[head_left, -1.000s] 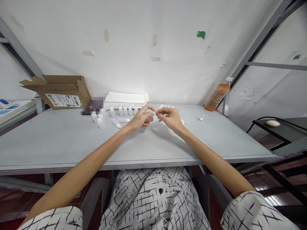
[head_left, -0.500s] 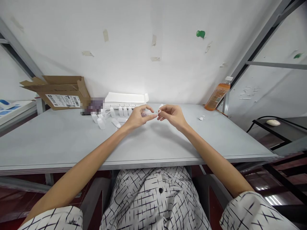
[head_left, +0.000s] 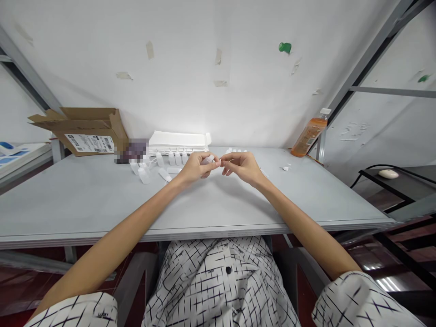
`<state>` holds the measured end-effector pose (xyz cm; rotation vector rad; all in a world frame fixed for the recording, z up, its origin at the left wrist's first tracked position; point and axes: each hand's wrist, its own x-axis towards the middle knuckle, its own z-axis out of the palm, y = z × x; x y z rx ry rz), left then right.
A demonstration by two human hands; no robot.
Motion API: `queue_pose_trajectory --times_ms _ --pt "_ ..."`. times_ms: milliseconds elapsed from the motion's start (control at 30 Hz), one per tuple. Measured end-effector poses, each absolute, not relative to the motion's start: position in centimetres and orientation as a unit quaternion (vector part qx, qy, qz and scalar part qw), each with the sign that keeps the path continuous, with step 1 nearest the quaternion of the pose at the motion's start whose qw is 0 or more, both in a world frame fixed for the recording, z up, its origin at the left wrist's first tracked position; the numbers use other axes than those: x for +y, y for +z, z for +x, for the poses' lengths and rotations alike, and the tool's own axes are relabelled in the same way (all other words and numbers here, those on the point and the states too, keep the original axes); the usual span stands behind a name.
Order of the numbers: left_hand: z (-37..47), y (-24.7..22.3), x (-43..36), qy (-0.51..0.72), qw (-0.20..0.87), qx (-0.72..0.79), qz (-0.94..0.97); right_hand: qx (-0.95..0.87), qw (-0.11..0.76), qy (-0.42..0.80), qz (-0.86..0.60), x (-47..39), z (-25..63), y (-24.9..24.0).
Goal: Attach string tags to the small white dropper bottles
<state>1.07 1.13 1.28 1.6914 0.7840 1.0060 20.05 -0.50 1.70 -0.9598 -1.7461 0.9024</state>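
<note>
Above the middle of the table, my left hand [head_left: 195, 169] is closed around a small translucent white bottle [head_left: 206, 160], which lies tilted with its top toward the right. The fingers of my right hand [head_left: 244, 167] are pinched at the bottle's top end, touching my left fingertips. Whatever they pinch is too small and covered to make out. Left of my left hand, several similar bottles [head_left: 171, 158] stand upright, and others lie on their sides. Small white pieces [head_left: 235, 150] sit behind my right hand.
An opened cardboard box [head_left: 88, 131] is at the back left, beside a blurred dark item [head_left: 132, 151]. A stack of white sheets or trays [head_left: 179, 140] rests against the wall. At the back right stands an orange drink bottle [head_left: 309, 136]; small white bits [head_left: 285, 168] lie on the grey table [head_left: 218, 204].
My right hand has moved slightly left, bringing its fingertips to the bottle's top. My left thumb and fingers have closed in, and the bottle shows more clearly. White pieces behind my right hand are now uncovered.
</note>
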Motion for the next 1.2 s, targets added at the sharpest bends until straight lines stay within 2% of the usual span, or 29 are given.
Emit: queue_pose_trajectory --times_ms 200,633,967,1200 --pt "0.69 1.58 1.19 0.41 0.559 0.292 0.659 -0.694 0.467 0.389 -0.386 -0.44 20.11 1.63" --pt "0.99 1.43 0.86 0.35 0.531 0.326 0.699 -0.68 0.475 0.365 -0.424 -0.49 20.1 1.72" --pt "0.99 1.0 1.24 0.325 0.544 0.339 0.695 -0.731 0.467 0.277 -0.413 -0.36 19.77 0.93" --pt "0.94 1.36 0.78 0.339 0.507 0.347 0.712 -0.741 0.452 0.31 -0.387 -0.53 19.69 0.93"
